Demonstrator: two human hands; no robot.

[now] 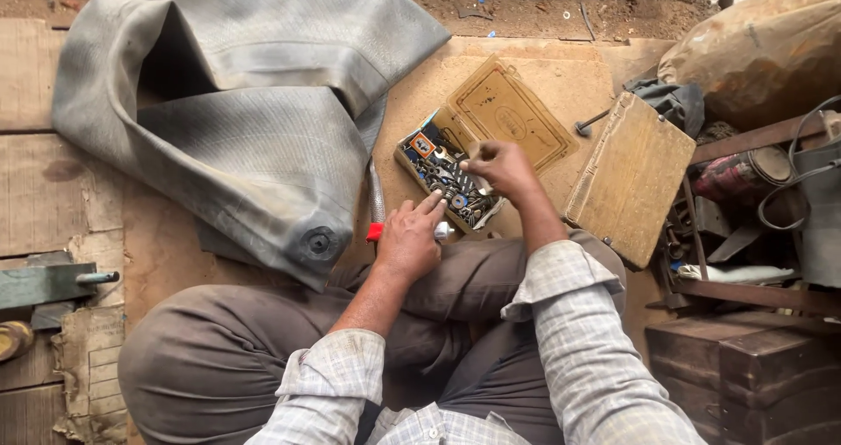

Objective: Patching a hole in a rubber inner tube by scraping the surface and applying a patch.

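We see first the big grey rubber inner tube (pixel 236 121), folded and slumped over the wooden floor (pixel 44 191), its round valve patch facing up near our knee. To the right stand a dark wooden chest (pixel 745 366) and a rust-brown sack (pixel 762 51), with a flat wooden box (pixel 631 178) leaning just beside a cluttered metal rack (pixel 753 261). Between the tube and that wooden box lies a small open tin (pixel 447 178), its lid (pixel 508 116) hinged back flat, its tray crowded with small metal parts. Our right hand (pixel 499 165) hovers over the tin with fingertips pinched together on something too small for us to make out. Our left hand (pixel 410 239) rests on our thigh just below the tin, fingers curled loosely around a small whitish piece, the forefinger stretched toward the tray. A slim tool with a red handle (pixel 377 208) lies beside that hand, touching the tube's edge.
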